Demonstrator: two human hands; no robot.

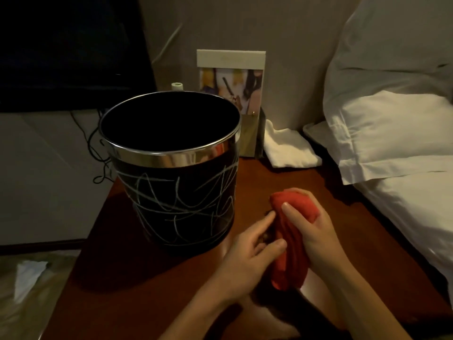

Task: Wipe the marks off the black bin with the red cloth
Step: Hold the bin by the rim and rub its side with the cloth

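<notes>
While the red cloth (291,244) is bunched between both hands, the wiping itself has not begun — this reads as the preparing step, getting the cloth gathered into a usable pad. The right hand (311,231) has the firmer grip: its fingers curl round the upper wad of the cloth, the thumb laid across the front of it. The left hand (247,251) pinches the cloth's lower fold between thumb and fingers, its forefinger stretched toward the top of the bundle. Cloth and hands hang just above the reddish-brown worktop (152,290), near its front right part.

Just to the left of the hands stands the black bin (171,182), upright on the worktop, its chrome band round the rim and its dark wall crossed all over by pale scribbled marks (181,204). No part of the cloth touches the bin; there is a gap between them.

By my judgement the next move calls for carrying the wad across to the bin's marked wall and pressing it flat there — and for one hand to steady the bin at its rim, since a light empty bin may slide or tip under a sideways rub.

Behind the bin leans a framed card (231,77); a folded white towel (286,148) lies beside the bed (397,168).
</notes>
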